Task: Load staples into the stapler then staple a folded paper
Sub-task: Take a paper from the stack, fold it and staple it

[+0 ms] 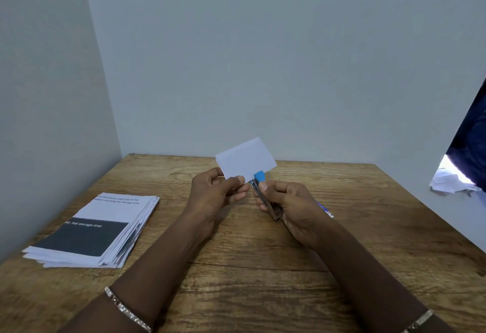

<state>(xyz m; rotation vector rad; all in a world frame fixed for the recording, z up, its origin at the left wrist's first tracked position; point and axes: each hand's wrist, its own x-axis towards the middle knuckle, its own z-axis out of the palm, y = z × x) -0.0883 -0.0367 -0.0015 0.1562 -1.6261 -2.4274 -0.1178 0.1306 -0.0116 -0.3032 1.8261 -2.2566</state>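
A small folded white paper [246, 160] is held up above the wooden table [263, 267], pinched at its lower left corner by my left hand [215, 192]. My right hand [292, 204] grips a small metal stapler [264, 196] with a blue cap. The stapler's blue tip sits on the paper's lower edge, right of my left thumb. The stapler's rear end pokes out under my right fingers. No loose staples are visible.
A stack of printed sheets [97, 230] with a dark band lies on the table's left side. A blue and white thing [326, 210] peeks out behind my right hand. Walls close in the back and left. Crumpled white paper [447, 180] shows at the right edge.
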